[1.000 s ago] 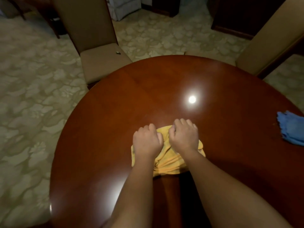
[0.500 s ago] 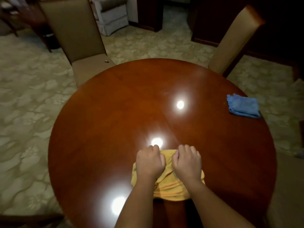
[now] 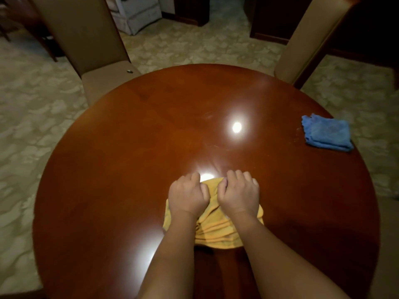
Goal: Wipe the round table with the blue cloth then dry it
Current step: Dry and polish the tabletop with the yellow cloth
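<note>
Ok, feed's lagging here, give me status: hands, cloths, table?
Left hand and right hand both grip yellow cloth on table. Blue cloth lies untouched, far right edge. Nothing in the way.

The tabletop (image 3: 129,169) is the landmark. On its near-middle part lies a bunched cloth (image 3: 216,229). The left hand (image 3: 187,196) and the right hand (image 3: 239,194) rest side by side on top of that cloth, knuckles toward the far edge, each grip curled onto the fabric, the two hands nearly touching. A second, folded cloth (image 3: 326,132) lies on the tabletop at its right rim, well apart from the hands. Behind the tabletop, at its far left edge, stands a chair (image 3: 86,39) with its seat tucked against the rim. Another chair (image 3: 302,44) stands at the far right edge. An armchair (image 3: 138,16) sits on the floor well behind the tabletop.
</note>
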Motion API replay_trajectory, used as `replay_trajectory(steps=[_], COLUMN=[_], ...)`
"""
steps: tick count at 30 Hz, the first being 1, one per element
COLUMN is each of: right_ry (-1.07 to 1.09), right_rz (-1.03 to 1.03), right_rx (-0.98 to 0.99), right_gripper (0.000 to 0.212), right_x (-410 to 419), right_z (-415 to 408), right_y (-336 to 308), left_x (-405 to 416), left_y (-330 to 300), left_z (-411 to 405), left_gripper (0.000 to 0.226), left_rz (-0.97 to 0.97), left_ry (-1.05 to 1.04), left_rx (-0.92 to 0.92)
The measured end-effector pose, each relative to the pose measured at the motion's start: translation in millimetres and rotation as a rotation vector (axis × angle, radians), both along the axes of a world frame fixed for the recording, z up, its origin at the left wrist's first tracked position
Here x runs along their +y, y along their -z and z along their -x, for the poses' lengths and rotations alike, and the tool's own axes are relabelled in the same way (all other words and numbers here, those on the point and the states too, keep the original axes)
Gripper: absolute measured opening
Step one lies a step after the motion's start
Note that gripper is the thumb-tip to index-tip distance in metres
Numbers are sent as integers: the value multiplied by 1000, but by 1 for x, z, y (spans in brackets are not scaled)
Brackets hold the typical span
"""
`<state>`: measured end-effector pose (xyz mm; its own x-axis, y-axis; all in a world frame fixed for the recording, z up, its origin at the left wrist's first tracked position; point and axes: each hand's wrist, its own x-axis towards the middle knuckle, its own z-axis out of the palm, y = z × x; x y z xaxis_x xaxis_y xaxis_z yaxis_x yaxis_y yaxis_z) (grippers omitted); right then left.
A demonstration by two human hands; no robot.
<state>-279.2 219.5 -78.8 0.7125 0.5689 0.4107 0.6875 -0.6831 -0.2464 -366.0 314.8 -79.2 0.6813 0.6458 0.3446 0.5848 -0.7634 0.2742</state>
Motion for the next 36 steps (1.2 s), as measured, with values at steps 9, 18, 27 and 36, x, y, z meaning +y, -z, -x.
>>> replay_trajectory(steps=[9,18,27,36], right_ry=[29,12,88,149], right_rz=[22,36,79,111], right_rx=[-33,-69,21,84], right_gripper=[28,30,31,31], right_x=[68,131,111,-21], right_z=[-73,-140,-120,-57], right_y=[2,2,-8,-4], left_x=[62,118,114,-11], left_y=[2,6,1,-5], left_z=[-73,-137,-130,-76], left_gripper=[19,20,17,20], left_rz=[-31,-9,-19,-10], left_ry=[-51,-116,3,117], left_rx=[-34,-71,-46,19])
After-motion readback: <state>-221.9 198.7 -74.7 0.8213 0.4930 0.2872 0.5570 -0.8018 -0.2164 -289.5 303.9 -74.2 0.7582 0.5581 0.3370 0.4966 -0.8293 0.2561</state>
